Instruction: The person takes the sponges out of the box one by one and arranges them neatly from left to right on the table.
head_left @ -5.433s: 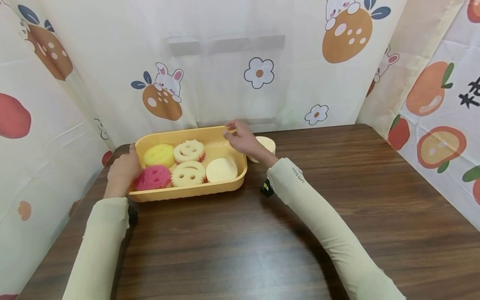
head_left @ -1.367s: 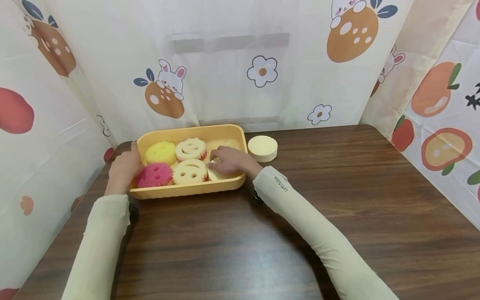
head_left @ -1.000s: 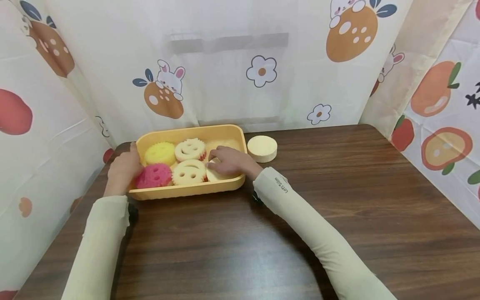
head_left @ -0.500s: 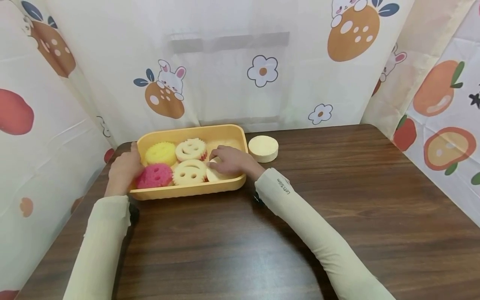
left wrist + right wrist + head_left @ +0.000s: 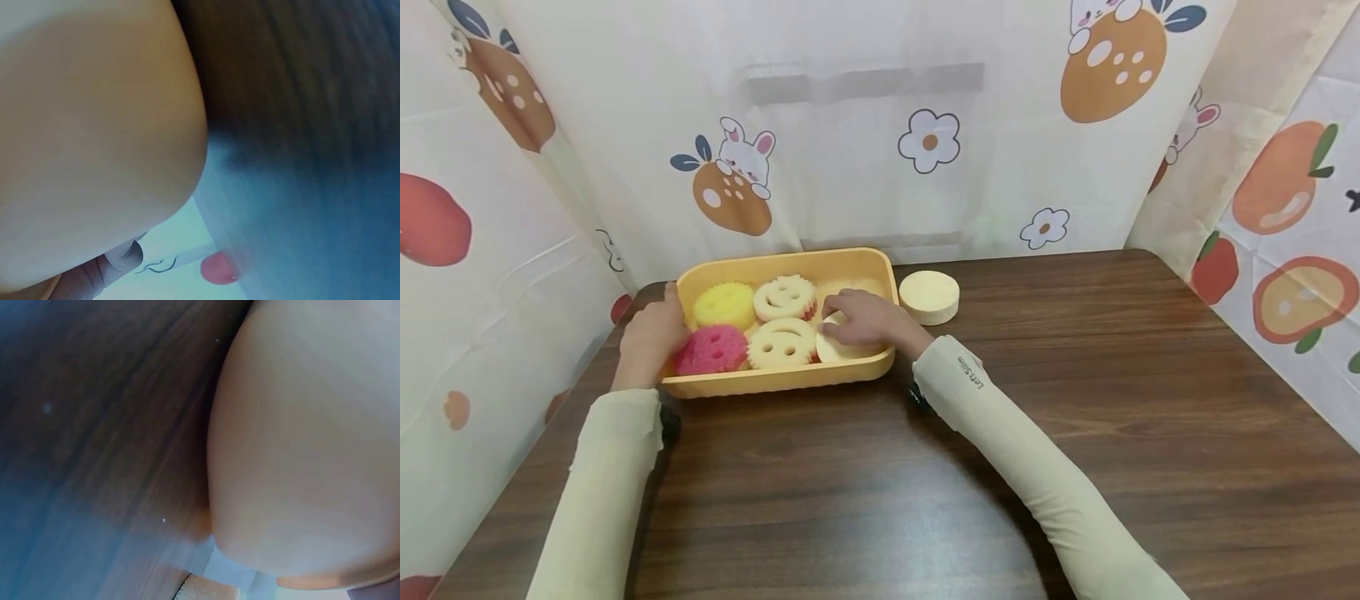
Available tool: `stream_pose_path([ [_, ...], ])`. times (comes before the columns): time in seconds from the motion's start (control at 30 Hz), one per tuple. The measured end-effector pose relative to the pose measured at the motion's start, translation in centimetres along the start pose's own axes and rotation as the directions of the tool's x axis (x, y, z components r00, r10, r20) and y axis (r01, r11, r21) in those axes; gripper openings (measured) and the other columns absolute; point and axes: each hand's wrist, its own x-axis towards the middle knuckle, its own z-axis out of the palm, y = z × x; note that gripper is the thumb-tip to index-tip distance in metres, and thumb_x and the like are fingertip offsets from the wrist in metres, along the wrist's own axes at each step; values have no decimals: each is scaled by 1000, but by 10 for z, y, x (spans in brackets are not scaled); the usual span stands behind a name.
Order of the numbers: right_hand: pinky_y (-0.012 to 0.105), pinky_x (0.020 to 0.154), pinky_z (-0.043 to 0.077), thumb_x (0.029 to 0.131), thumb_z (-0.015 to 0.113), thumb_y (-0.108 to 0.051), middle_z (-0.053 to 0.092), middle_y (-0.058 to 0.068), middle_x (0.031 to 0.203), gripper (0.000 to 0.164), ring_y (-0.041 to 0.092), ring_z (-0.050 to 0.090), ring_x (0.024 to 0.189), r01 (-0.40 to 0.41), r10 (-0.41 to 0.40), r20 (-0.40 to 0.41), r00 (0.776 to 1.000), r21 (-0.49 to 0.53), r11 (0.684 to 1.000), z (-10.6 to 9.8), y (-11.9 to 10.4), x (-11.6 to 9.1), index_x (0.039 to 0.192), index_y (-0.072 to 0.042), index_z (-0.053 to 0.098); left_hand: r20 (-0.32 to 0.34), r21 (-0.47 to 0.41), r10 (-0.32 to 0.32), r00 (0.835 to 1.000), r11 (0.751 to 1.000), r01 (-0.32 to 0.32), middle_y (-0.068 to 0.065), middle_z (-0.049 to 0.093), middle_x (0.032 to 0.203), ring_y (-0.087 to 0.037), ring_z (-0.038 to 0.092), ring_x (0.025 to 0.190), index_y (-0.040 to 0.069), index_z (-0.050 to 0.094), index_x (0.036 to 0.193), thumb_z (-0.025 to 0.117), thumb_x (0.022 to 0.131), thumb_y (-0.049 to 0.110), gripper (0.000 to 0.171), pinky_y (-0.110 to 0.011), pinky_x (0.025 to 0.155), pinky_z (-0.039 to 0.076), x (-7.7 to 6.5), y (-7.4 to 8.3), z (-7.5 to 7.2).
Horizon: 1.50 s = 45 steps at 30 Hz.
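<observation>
Cream curtains [image 5: 857,179] printed with rabbits, fruit and flowers hang behind a dark wooden tabletop [image 5: 820,483]. Two pale-sleeved arms reach forward to a yellow tray [image 5: 778,382].

Its left end is gripped by the person's left hand [image 5: 653,335], pressed against the rim. Inside the tray, just beside that hand, lies a pink disc [image 5: 711,350]; slightly farther off, ahead and to the right, is a yellow disc [image 5: 725,306].

Near the tray's other end, the right hand [image 5: 865,319] has its fingers curled over a cream disc [image 5: 838,352], partly hidden beneath it. Just left of those fingers is a toothed smiley disc [image 5: 778,340], with a second smiley disc [image 5: 788,302] beyond it, ahead and to the left.

Outside the tray, near the right hand and to its right, a spare cream disc [image 5: 929,293] lies flat.
</observation>
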Motion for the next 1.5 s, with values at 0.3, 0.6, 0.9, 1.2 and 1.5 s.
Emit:
stream_pose_path([
  [0.3, 36, 100, 45, 98, 53, -33, 66, 3, 112, 24, 20, 59, 108, 33, -29, -91, 995, 45, 998, -1, 1, 1, 110, -16, 67, -15, 11, 13, 1000, 1000, -13, -38, 57, 106, -47, 61, 86, -12, 2, 153, 58, 91, 16, 88, -65, 81, 53, -2, 0, 1],
  [0.6, 34, 100, 45, 97, 55, -32, 67, 1, 109, 22, 19, 59, 107, 69, -62, -120, 991, 58, 996, -2, 3, 1, 107, -19, 69, -10, 11, 2, 1000, 1000, -2, -37, 58, 103, -45, 61, 83, -11, 1, 153, 57, 92, 17, 87, -64, 79, 54, -2, 2, 0],
  [0.9, 34, 103, 44, 97, 56, -29, 67, 2, 111, 21, 19, 60, 110, 112, -100, -134, 986, 88, 990, -5, 6, 1, 109, -18, 71, -7, 17, -7, 1000, 1000, 7, -38, 57, 107, -47, 61, 88, -11, 2, 153, 57, 92, 17, 87, -65, 82, 53, -4, 3, -2],
  [1.2, 34, 102, 45, 97, 58, -30, 67, 0, 113, 22, 17, 60, 109, 112, -90, -136, 987, 165, 980, -7, 9, -3, 112, -20, 71, 5, 1, -10, 1000, 1000, 10, -36, 58, 102, -43, 61, 83, -11, 0, 153, 61, 91, 16, 91, -65, 83, 53, -4, 2, 0],
  [1.5, 35, 104, 44, 97, 60, -31, 66, -2, 116, 19, 16, 59, 113, 99, -74, -123, 990, 208, 973, -7, 10, -3, 110, -22, 71, -7, -2, 3, 1000, 1000, -3, -33, 59, 96, -42, 62, 79, -12, 1, 153, 63, 90, 17, 93, -64, 81, 54, -2, -1, 3],
])
